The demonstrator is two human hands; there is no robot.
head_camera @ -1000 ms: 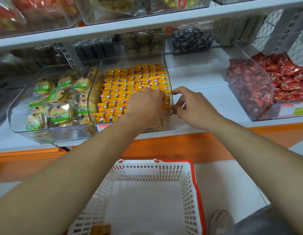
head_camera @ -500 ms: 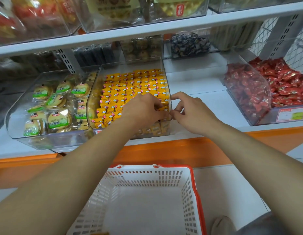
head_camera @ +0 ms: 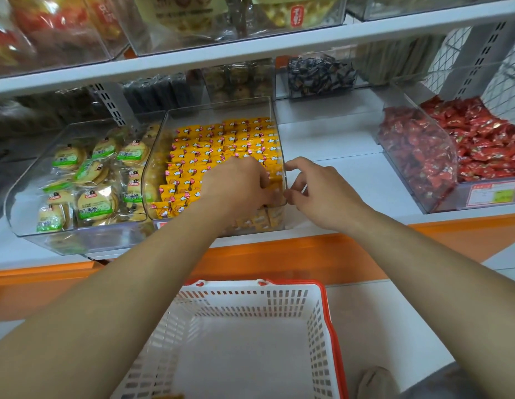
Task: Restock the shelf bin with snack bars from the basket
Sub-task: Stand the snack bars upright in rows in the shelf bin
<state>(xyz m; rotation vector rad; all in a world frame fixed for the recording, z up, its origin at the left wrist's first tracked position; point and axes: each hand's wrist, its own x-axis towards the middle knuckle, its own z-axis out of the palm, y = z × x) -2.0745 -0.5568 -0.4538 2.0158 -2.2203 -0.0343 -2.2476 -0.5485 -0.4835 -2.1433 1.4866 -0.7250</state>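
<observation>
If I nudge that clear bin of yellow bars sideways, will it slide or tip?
Probably slides rather than tips: the clear bin sits low and wide on the smooth white shelf. Packed yellow bars likely make it fairly heavy.

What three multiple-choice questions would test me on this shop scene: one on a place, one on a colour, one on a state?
1. Where is the left hand?
A. On the top shelf.
B. Inside the clear bin, on the yellow snack bars.
C. In the red sweets.

2. What colour is the rim of the basket?
A. Red.
B. Blue.
C. Green.

3. How full is the basket?
A. Heaped.
B. Almost empty.
C. Half full.

Answers:
1 B: it reaches over the bin's front wall onto the bars, near the right wall.
2 A: a red edge tops the white mesh.
3 B: its white floor shows bare almost all over.
</observation>
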